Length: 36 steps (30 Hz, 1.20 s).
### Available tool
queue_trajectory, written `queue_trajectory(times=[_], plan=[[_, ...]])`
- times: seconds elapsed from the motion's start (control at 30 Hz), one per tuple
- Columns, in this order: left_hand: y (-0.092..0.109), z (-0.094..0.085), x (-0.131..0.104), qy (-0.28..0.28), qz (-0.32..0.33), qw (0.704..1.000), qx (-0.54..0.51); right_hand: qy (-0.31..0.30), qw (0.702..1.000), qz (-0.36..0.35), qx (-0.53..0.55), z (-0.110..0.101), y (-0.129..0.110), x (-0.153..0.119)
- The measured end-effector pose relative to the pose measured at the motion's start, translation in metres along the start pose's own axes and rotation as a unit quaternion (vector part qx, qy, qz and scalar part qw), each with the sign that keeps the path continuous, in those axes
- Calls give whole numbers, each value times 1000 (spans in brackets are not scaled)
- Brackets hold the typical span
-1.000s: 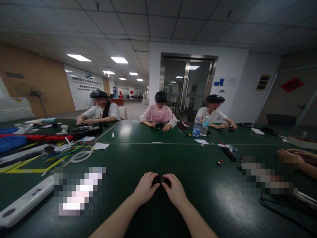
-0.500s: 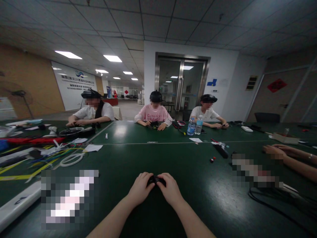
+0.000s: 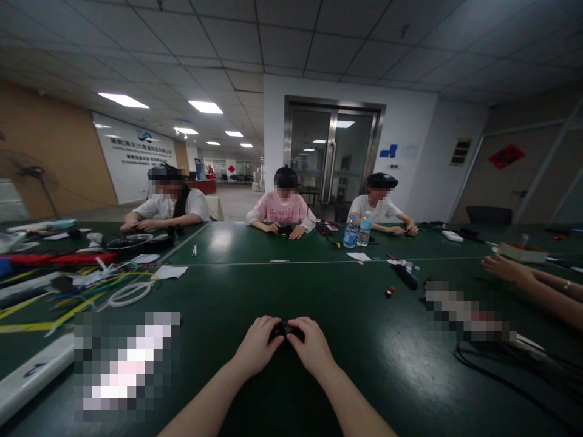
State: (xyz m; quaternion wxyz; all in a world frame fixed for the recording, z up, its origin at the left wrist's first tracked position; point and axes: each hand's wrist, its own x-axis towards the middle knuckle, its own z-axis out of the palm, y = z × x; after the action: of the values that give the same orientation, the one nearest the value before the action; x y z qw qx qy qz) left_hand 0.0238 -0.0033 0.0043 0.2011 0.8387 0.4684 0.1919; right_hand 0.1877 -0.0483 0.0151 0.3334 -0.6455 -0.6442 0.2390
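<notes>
A small black object point(image 3: 286, 329), its kind too small and covered to make out, is held between my two hands just above or on the green table. My left hand point(image 3: 259, 345) is closed on its left end, with thumb and fingers pinching it. On the opposite end, my right hand point(image 3: 313, 345) grips in the same way. Only the dark middle part shows between the thumbs; the fingers hide the rest.
Two water bottles point(image 3: 357, 231) stand toward the far side of the green table point(image 3: 255, 285). Coiled white cable point(image 3: 131, 294) and a long white case point(image 3: 36, 379) lie left. Black cables point(image 3: 492, 379) and a co-worker's hands point(image 3: 507, 267) are right. Several people sit opposite.
My hands and the black object keep nearly the same place and grip. The co-worker's hands at the right have shifted slightly. The whole view has moved a little.
</notes>
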Motion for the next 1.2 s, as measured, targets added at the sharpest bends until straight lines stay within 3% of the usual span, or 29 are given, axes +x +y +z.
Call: queue_trajectory(times=[0.63, 1.2], plan=[[-2, 2, 0, 12, 15, 1000, -2, -4, 999, -45, -19, -3, -1, 1], [-4, 2, 0, 3, 1, 1000, -12, -11, 1000, -21, -14, -3, -3, -1]])
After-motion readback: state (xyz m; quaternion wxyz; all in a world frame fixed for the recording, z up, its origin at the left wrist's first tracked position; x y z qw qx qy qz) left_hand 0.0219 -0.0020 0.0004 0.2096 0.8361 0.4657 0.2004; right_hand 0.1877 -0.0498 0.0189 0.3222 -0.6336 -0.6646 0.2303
